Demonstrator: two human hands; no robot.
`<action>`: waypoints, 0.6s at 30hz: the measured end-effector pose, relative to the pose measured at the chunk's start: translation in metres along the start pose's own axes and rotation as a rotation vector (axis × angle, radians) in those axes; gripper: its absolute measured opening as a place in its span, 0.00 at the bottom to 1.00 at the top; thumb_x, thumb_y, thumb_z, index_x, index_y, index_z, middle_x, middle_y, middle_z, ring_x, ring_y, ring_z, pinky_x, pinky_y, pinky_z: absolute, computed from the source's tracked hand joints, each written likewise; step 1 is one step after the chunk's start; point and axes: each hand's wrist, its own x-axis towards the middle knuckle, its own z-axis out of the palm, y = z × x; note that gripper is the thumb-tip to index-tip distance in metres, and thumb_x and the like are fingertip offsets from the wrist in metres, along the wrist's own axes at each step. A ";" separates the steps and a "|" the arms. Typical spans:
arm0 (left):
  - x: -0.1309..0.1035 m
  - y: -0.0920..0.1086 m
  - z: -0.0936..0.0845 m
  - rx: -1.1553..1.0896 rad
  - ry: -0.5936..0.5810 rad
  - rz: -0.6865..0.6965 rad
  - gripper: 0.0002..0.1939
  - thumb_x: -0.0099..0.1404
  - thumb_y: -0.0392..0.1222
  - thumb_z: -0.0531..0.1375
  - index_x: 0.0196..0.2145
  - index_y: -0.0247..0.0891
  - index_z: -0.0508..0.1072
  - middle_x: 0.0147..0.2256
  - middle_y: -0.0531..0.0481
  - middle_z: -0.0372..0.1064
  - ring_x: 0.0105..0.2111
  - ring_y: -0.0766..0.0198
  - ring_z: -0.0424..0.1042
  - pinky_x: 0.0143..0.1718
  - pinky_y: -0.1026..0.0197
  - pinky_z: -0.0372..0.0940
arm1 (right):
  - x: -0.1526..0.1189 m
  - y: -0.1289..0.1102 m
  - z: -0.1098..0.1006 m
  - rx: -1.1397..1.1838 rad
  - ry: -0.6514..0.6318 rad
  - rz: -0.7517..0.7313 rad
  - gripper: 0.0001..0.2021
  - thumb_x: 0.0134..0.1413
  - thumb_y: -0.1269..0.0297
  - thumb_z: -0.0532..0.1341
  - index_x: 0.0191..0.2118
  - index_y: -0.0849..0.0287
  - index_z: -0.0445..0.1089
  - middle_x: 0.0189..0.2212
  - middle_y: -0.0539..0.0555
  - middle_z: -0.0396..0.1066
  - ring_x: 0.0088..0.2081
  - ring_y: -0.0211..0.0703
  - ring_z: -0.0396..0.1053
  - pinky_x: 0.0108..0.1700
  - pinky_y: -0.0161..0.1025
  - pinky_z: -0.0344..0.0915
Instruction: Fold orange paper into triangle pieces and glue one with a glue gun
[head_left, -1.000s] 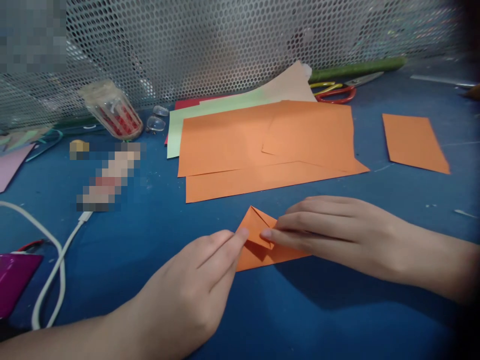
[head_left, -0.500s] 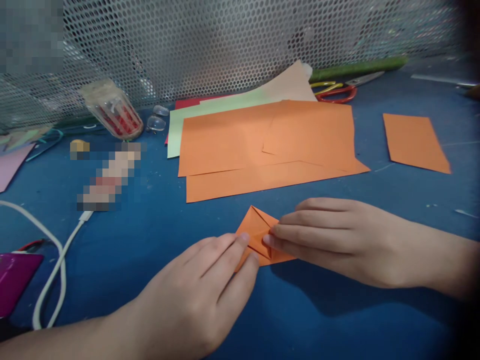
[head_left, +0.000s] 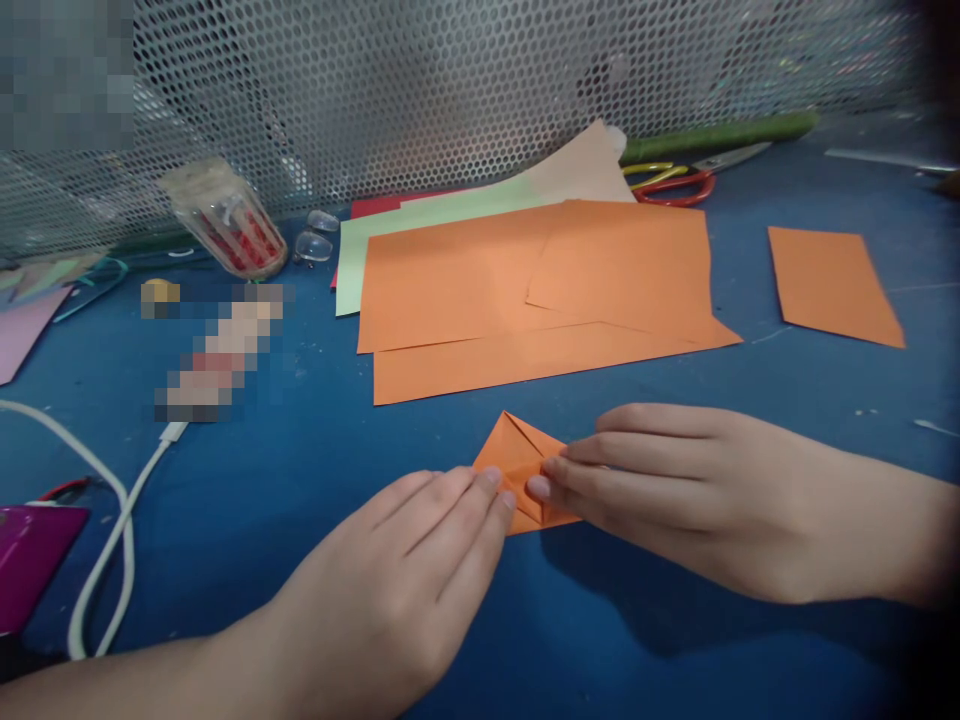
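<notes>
Between my hands, on the blue tabletop, lies a small folded orange paper (head_left: 517, 448) with diagonal creases and one corner pointing away from me. My left hand (head_left: 409, 580) holds its near left side, fingers close together and thumb near the middle. From the right, my right hand (head_left: 690, 490) grips the other side, with fingertips and thumb on a folded flap. Both hands cover the paper's side corners. Just beyond it lie large orange sheets (head_left: 465, 290), stacked and overlapping.
A loose orange square (head_left: 834, 285) lies at the right. Scissors (head_left: 679, 187) with red and yellow handles rest behind the sheets, near a metal mesh panel (head_left: 420, 90). At the left are a tilted jar (head_left: 232, 225), a white cable (head_left: 127, 540) and a purple object (head_left: 37, 560).
My left fingers have shifted slightly on the paper, the thumb moving up towards the fingertip beside it. My right hand has tilted and dropped a little at the wrist, still on the flap.
</notes>
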 end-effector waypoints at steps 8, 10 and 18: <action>0.007 -0.002 -0.004 -0.016 0.016 -0.019 0.29 0.85 0.25 0.41 0.53 0.30 0.83 0.53 0.44 0.86 0.52 0.59 0.84 0.54 0.58 0.77 | 0.000 0.001 0.000 0.027 0.008 0.017 0.23 0.80 0.78 0.47 0.42 0.60 0.79 0.31 0.52 0.77 0.34 0.41 0.76 0.42 0.43 0.75; 0.006 -0.002 -0.004 -0.018 0.000 -0.012 0.26 0.85 0.25 0.43 0.55 0.29 0.83 0.54 0.43 0.85 0.52 0.59 0.84 0.55 0.57 0.77 | -0.001 0.000 0.000 0.007 0.014 0.021 0.23 0.81 0.77 0.46 0.42 0.60 0.78 0.32 0.52 0.79 0.34 0.41 0.77 0.43 0.43 0.75; 0.003 0.001 -0.002 0.001 -0.013 0.003 0.24 0.84 0.25 0.46 0.57 0.27 0.82 0.56 0.41 0.84 0.54 0.57 0.84 0.55 0.57 0.78 | -0.006 -0.003 0.002 0.050 -0.008 0.068 0.21 0.80 0.75 0.48 0.47 0.56 0.79 0.39 0.52 0.82 0.38 0.44 0.78 0.44 0.46 0.77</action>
